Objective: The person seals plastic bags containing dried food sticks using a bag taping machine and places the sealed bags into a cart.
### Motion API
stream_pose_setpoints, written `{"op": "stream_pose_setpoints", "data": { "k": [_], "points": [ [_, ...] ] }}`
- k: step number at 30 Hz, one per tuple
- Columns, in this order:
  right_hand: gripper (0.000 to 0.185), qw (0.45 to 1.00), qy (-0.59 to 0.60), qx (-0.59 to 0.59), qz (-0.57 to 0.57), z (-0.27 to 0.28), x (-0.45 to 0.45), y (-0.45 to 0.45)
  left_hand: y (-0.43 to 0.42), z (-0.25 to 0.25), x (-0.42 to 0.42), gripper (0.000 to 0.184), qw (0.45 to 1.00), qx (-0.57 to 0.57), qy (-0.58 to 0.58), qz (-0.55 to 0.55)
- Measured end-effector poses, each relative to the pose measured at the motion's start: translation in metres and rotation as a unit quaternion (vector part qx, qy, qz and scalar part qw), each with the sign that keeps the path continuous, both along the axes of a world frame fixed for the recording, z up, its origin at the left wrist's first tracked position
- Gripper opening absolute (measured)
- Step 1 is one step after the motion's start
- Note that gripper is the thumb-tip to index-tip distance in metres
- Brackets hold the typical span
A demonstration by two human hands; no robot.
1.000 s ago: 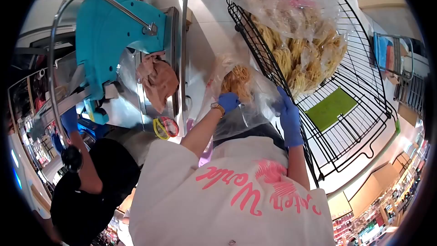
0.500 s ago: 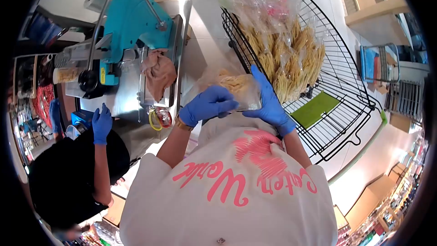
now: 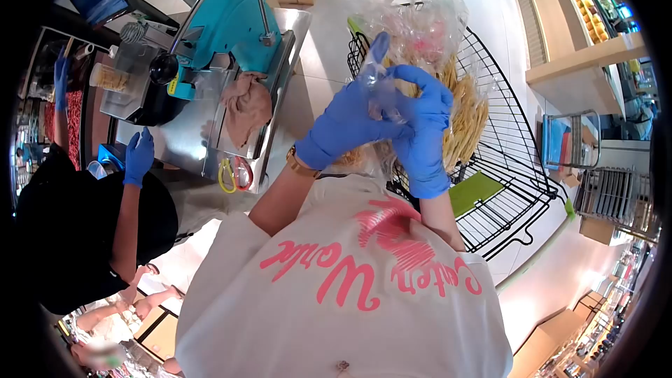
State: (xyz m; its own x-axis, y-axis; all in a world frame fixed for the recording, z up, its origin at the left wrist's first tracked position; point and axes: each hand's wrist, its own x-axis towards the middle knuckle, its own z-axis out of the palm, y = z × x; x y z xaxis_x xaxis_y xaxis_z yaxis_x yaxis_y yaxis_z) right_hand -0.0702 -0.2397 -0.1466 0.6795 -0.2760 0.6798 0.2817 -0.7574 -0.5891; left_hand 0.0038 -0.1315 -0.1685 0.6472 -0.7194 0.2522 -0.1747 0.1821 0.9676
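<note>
A clear plastic bag point(image 3: 385, 101) is gathered at its neck between my two blue-gloved hands. My left hand point(image 3: 343, 122), with a band at the wrist, pinches the twisted plastic, its index finger raised. My right hand point(image 3: 423, 126) curls around the same gathered neck from the other side. Below my hands hangs the bag's lower part, mostly hidden behind my left wrist; pale yellow contents point(image 3: 348, 159) show through there. Just beyond my right hand, clear bags of long yellow strips point(image 3: 465, 122) lie in a black wire cart point(image 3: 514, 133).
Left of me stands a metal counter point(image 3: 189, 143) with a teal machine point(image 3: 234, 24), a brown cloth point(image 3: 246, 106) and red-and-yellow-handled scissors point(image 3: 235, 175). A person in black point(image 3: 98, 217) with blue gloves works beside it. A green panel point(image 3: 474, 193) lies on the cart's near end.
My hands have risen and come together, from around the bag's body to its neck, which is now gripped. The co-worker's near hand has shifted slightly left.
</note>
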Motion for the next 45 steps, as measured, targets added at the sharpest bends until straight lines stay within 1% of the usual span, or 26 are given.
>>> {"op": "stream_pose_setpoints", "data": {
  "k": [3, 5, 6, 8, 9, 11, 12, 13, 15, 18, 19, 21, 22, 25, 27, 29, 30, 31, 32, 34, 35, 37, 38, 41, 43, 45],
  "points": [
    [0.027, 0.996, 0.065, -0.053, -0.011, -0.005, -0.012, -0.017, -0.004, 0.001, 0.000, 0.069, 0.994, 0.078, -0.011, -0.069],
    [0.046, 0.989, 0.093, 0.114, 0.017, -0.018, -0.026, -0.021, -0.016, -0.021, 0.003, 0.038, 0.995, -0.044, -0.074, -0.041],
    [0.046, 0.989, 0.089, 0.113, 0.015, -0.030, -0.032, -0.025, -0.022, -0.018, 0.000, 0.038, 0.995, -0.045, -0.078, -0.044],
    [0.068, 0.882, -0.091, 0.435, 0.154, -0.054, -0.043, -0.037, -0.035, -0.010, -0.008, 0.031, 0.991, -0.118, -0.004, -0.057],
    [0.068, 0.883, -0.092, 0.433, 0.154, -0.057, -0.046, -0.049, -0.034, -0.001, -0.005, 0.031, 0.991, -0.120, -0.006, -0.058],
    [0.089, 0.863, -0.067, 0.463, 0.189, -0.060, -0.048, -0.069, -0.025, 0.032, 0.008, 0.016, 0.941, -0.170, 0.252, -0.148],
    [0.101, 0.872, 0.011, 0.434, 0.227, -0.058, -0.045, -0.071, -0.023, 0.047, 0.014, 0.022, 0.968, -0.135, 0.152, -0.150],
    [0.101, 0.872, 0.010, 0.433, 0.227, -0.046, -0.042, -0.068, -0.022, 0.067, 0.015, 0.022, 0.968, -0.135, 0.151, -0.151],
    [0.111, 0.871, 0.233, 0.311, 0.301, -0.011, -0.033, -0.052, -0.019, 0.097, 0.016, 0.023, 0.976, -0.073, 0.105, -0.177],
    [0.114, 0.859, 0.273, 0.324, 0.286, 0.003, -0.018, -0.025, -0.024, 0.102, 0.049, 0.021, 0.912, -0.199, 0.127, -0.337],
    [0.115, 0.854, 0.287, 0.329, 0.282, 0.007, -0.013, -0.014, -0.022, 0.107, 0.050, 0.021, 0.912, -0.200, 0.123, -0.335],
    [0.103, 0.987, 0.117, 0.108, 0.037, 0.018, -0.017, 0.010, -0.016, 0.120, 0.049, 0.013, 0.993, -0.112, -0.026, -0.012],
    [0.100, 0.986, 0.150, 0.072, 0.012, 0.022, -0.025, 0.015, -0.012, 0.121, 0.049, 0.013, 0.993, -0.112, -0.029, -0.009],
    [0.100, 0.990, 0.091, 0.008, 0.109, 0.006, -0.032, 0.004, 0.000, 0.117, 0.053, 0.024, 0.973, -0.079, 0.212, -0.045],
    [0.094, 0.981, -0.023, -0.017, 0.190, -0.010, -0.017, -0.009, 0.001, 0.112, 0.054, 0.023, 0.959, -0.096, 0.253, -0.082],
    [0.075, 0.917, -0.023, 0.351, 0.190, 0.021, 0.002, -0.008, 0.001, 0.116, 0.048, 0.027, 0.935, -0.073, 0.307, -0.162],
    [0.064, 0.883, 0.001, 0.407, 0.233, 0.041, 0.012, -0.002, 0.002, 0.112, 0.050, 0.030, 0.939, -0.041, 0.279, -0.198],
    [0.064, 0.883, 0.003, 0.407, 0.234, 0.038, 0.016, -0.006, 0.002, 0.112, 0.049, 0.030, 0.939, -0.042, 0.280, -0.197],
    [0.066, 0.871, 0.152, 0.375, 0.279, 0.032, 0.019, -0.011, 0.002, 0.112, 0.048, 0.031, 0.942, -0.051, 0.266, -0.200],
    [0.070, 0.820, 0.291, 0.372, 0.324, 0.023, 0.031, -0.005, 0.006, 0.112, 0.056, 0.033, 0.969, -0.023, 0.180, -0.165],
    [0.070, 0.818, 0.294, 0.368, 0.330, 0.020, 0.035, 0.005, 0.008, 0.109, 0.062, 0.033, 0.971, -0.026, 0.179, -0.158],
    [0.073, 0.965, 0.116, 0.193, 0.133, 0.018, 0.031, 0.035, 0.015, 0.091, 0.068, 0.034, 0.999, -0.013, 0.045, 0.013],
    [0.078, 0.975, 0.194, 0.085, 0.062, 0.018, 0.024, 0.045, 0.020, 0.082, 0.069, 0.034, 0.999, -0.013, 0.048, 0.021],
    [0.070, 0.978, 0.143, 0.102, 0.114, 0.007, 0.011, 0.059, 0.030, 0.063, 0.068, 0.020, 0.987, 0.023, 0.147, 0.057],
    [0.066, 0.968, 0.150, 0.106, 0.169, -0.010, 0.011, 0.042, 0.037, 0.067, 0.064, 0.025, 0.981, 0.033, 0.180, 0.059],
    [0.074, 0.939, 0.172, 0.160, 0.250, -0.030, 0.027, 0.028, 0.046, 0.063, 0.062, 0.035, 0.949, -0.060, 0.307, -0.040]
  ]
}}
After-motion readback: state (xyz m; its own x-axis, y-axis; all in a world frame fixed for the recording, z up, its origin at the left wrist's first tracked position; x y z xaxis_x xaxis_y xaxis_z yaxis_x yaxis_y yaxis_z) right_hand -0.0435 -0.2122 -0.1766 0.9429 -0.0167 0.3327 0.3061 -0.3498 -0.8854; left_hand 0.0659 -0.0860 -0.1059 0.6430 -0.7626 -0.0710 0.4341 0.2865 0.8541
